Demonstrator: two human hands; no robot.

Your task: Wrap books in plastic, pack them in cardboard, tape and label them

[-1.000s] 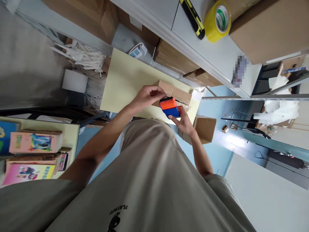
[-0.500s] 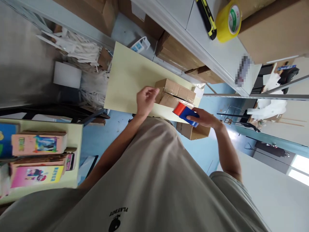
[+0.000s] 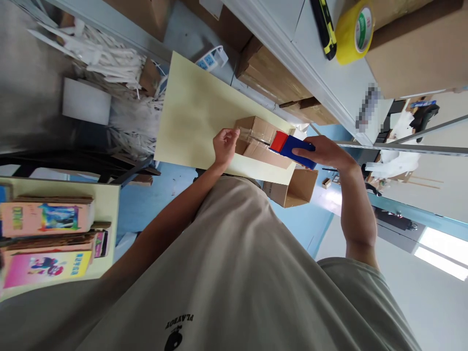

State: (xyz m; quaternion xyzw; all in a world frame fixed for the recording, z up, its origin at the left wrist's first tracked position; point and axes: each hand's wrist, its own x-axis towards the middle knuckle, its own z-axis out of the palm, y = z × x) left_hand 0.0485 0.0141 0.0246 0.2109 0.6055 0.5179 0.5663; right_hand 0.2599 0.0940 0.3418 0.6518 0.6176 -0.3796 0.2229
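Note:
A brown cardboard box [image 3: 263, 154] lies on a pale yellow board, with a dark seam along its top. My right hand [image 3: 324, 150] is wrapped round a tape dispenser [image 3: 298, 150], blue with a red front, held over the box's right part. Clear shiny tape [image 3: 254, 135] runs along the seam from the dispenser towards the left. At the box's left edge, my left hand [image 3: 224, 146] has its fingers pinched together at the tape's end.
The yellow board [image 3: 193, 107] extends left of the box. An open carton [image 3: 292, 190] stands below its edge. On the shelf above are a yellow-and-black utility knife [image 3: 324, 29] and a yellow tape roll [image 3: 353, 34]. Books [image 3: 49, 219] fill the lower left table, and a power strip [image 3: 212, 58] lies behind.
The tape dispenser has risen and moved right in my right hand, from the box's near edge to above its seam. My left hand has closed into a pinch at the box's left edge.

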